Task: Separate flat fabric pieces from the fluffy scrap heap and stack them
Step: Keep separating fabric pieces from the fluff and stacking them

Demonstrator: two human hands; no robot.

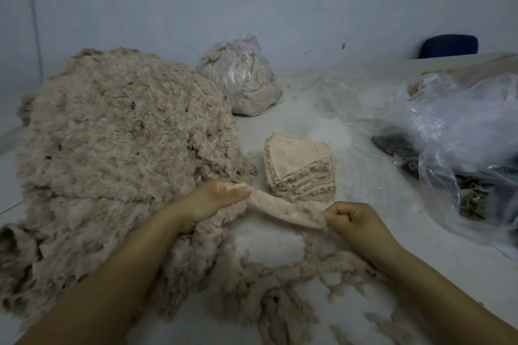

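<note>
Head view: both hands hold one fabric piece (288, 211) stretched between them, just above the table (364, 176). The left hand (213, 202) pinches its left end with thumb over fingers, at the edge of the big fluffy heap (117, 148). The right hand (353, 221), fingers curled, grips the right end. Just behind the piece sits the stack (300, 165) of flat pieces. A tied bag (241, 75) of scraps stands farther back; loose plastic bags (462, 131) lie at right.
</note>
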